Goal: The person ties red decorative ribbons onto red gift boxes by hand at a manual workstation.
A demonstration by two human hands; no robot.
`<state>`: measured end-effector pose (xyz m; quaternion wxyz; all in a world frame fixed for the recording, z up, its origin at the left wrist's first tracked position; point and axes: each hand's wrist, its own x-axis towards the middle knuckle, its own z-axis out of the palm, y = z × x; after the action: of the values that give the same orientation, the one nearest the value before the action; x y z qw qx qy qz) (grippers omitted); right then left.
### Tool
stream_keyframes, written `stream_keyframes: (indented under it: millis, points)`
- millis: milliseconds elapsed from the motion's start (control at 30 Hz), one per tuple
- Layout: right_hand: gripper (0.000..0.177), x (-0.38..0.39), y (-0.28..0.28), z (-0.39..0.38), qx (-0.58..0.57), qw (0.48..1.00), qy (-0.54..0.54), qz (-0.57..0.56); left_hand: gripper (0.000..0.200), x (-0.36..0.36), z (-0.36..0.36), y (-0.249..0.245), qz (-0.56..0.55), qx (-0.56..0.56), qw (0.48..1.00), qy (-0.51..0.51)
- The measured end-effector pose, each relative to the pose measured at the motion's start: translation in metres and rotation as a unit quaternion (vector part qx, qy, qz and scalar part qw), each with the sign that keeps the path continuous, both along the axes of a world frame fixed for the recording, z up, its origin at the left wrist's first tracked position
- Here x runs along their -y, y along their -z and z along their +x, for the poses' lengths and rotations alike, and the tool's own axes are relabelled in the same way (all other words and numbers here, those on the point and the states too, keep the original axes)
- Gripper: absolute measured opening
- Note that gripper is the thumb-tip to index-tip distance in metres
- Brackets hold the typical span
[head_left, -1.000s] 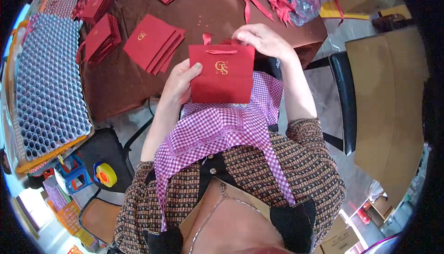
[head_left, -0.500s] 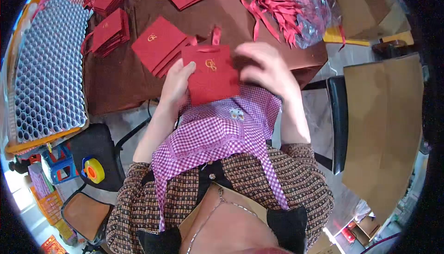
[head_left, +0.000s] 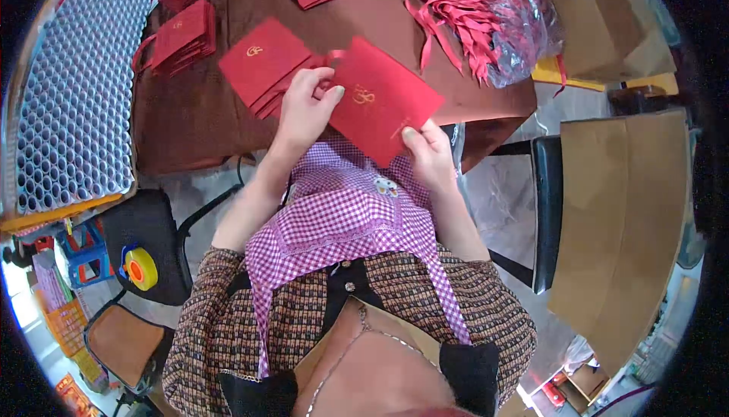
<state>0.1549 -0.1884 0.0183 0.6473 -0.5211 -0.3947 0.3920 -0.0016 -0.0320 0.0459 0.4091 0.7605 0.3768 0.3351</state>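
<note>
A flat red gift bag (head_left: pixel 389 98) with a gold monogram is held tilted above my lap, at the table's front edge. My left hand (head_left: pixel 307 106) is closed at the bag's left edge, its thumb and fingers pinched together. A bit of red ribbon (head_left: pixel 336 54) shows just beyond those fingers. On the opposite edge my right hand (head_left: pixel 433 155) grips the bag, thumb on the front face. Behind my left hand lies a small stack of similar red bags (head_left: pixel 262 60) on the brown tablecloth (head_left: pixel 228 129).
More red bag stacks (head_left: pixel 182 34) lie at the table's left and back. A bundle of red ribbons (head_left: pixel 463 26) spills from a clear plastic bag (head_left: pixel 524 22) at the right. A tray of white tubes (head_left: pixel 80 106) stands left; chairs and a cardboard sheet (head_left: pixel 619 220) flank me.
The gift bag has turned so its ribbon side faces left. My right hand has come from beside it to grip its lower right edge; my left hand has shifted to the ribbon side.
</note>
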Motion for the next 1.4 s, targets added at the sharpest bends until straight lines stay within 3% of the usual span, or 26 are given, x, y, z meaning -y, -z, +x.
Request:
stream_keyframes:
  millis: [67, 133, 200, 233, 267, 333, 367, 467, 533, 667, 733, 833, 900, 933, 1000, 1067, 1200, 1367, 1400]
  points:
    - [0.026, -0.001, 0.003, -0.002, -0.244, 0.969, -0.030, -0.021, 0.027, -0.003, -0.002, 0.003, 0.004, -0.011, 1.000, -0.014]
    - [0.027, 0.000, 0.008, 0.003, -0.221, 0.972, -0.022, -0.079, 0.024, -0.006, -0.005, 0.003, 0.047, -0.069, 0.996, -0.013]
    - [0.026, 0.004, 0.004, 0.014, -0.038, 0.969, -0.099, -0.221, 0.022, -0.012, -0.008, 0.007, -0.005, -0.083, 0.996, -0.026]
    - [0.027, -0.003, 0.011, 0.024, 0.178, 0.951, -0.109, -0.228, 0.021, -0.017, -0.010, 0.013, -0.082, -0.047, 0.995, 0.004]
    - [0.024, 0.003, 0.007, 0.043, 0.226, 0.933, -0.100, -0.263, 0.021, -0.019, -0.012, 0.018, -0.159, -0.009, 0.987, 0.035]
    - [0.019, -0.008, 0.000, 0.064, 0.211, 0.963, 0.030, -0.165, 0.018, -0.016, -0.012, 0.014, -0.215, 0.035, 0.975, 0.050]
    - [0.020, -0.018, -0.001, 0.080, 0.432, 0.894, 0.097, -0.060, 0.018, -0.016, -0.012, 0.019, -0.219, 0.039, 0.974, 0.046]
    - [0.027, -0.043, -0.014, 0.105, 0.549, 0.830, 0.090, -0.032, 0.018, -0.020, -0.011, 0.037, -0.251, 0.011, 0.966, 0.065]
    - [0.028, -0.059, -0.014, 0.115, 0.593, 0.802, 0.066, -0.025, 0.023, -0.018, -0.008, 0.041, -0.316, 0.068, 0.944, 0.065]
    - [0.024, -0.081, -0.003, 0.128, 0.666, 0.746, -0.014, -0.021, 0.028, -0.019, -0.010, 0.030, -0.307, 0.014, 0.947, 0.097]
    - [0.013, -0.084, -0.003, 0.128, 0.661, 0.750, 0.001, -0.012, 0.029, -0.018, -0.010, 0.035, -0.324, 0.043, 0.942, 0.077]
    - [0.011, -0.083, -0.007, 0.117, 0.668, 0.744, 0.015, 0.007, 0.027, -0.013, -0.008, 0.032, -0.338, 0.065, 0.937, 0.052]
    - [0.009, -0.080, -0.012, 0.104, 0.594, 0.800, 0.054, 0.074, 0.030, -0.017, -0.009, 0.029, -0.330, 0.010, 0.942, 0.064]
    - [0.009, -0.076, -0.011, 0.097, 0.593, 0.800, 0.052, 0.072, 0.030, -0.017, -0.009, 0.033, -0.333, 0.010, 0.941, 0.063]
    - [0.009, -0.071, -0.006, 0.081, 0.401, 0.914, 0.045, 0.040, 0.030, -0.016, -0.007, 0.042, -0.308, 0.054, 0.948, 0.057]
    - [0.015, -0.070, -0.017, 0.058, 0.453, 0.888, 0.023, 0.072, 0.031, -0.015, -0.008, 0.038, -0.285, 0.044, 0.955, 0.070]
    - [0.016, -0.075, -0.008, 0.022, 0.439, 0.897, -0.024, 0.045, 0.032, -0.011, -0.006, 0.030, -0.266, 0.007, 0.963, 0.051]
    - [0.012, -0.082, 0.000, 0.005, 0.474, 0.876, 0.075, 0.046, 0.032, -0.008, -0.005, 0.033, -0.241, -0.013, 0.969, 0.042]
    - [0.012, -0.082, 0.000, 0.006, 0.474, 0.876, 0.074, 0.046, 0.031, -0.007, -0.003, 0.038, -0.252, 0.030, 0.967, 0.035]
